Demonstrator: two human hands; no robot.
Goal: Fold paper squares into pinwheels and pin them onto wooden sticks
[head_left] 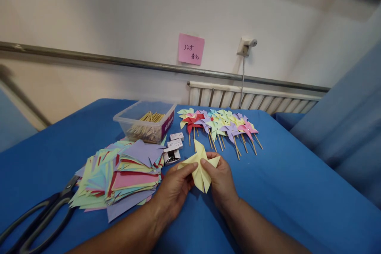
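Observation:
A pale yellow paper pinwheel (201, 177) is held up over the blue cloth, between my two hands. My left hand (175, 184) grips its left side, thumb pressed on the paper near the middle. On the other side my right hand (222, 178) pinches it, its thumb also close to the centre. Both hands' other fingers are mostly hidden behind the paper. No stick shows on this pinwheel. Left of my left hand lies a heaped pile of cut coloured paper (133, 182). Small white boxes (175, 143) stand just beyond; the nearest is open with shiny small pieces inside.
A clear plastic box (122, 121) holds many thin wooden sticks (151, 117). Several pinwheels on sticks (230, 131) lie at the back right. Large dark-handled scissors (44, 216) rest at the left. Behind the blue-covered table (282, 190) are a radiator (226, 97) and a metal rail.

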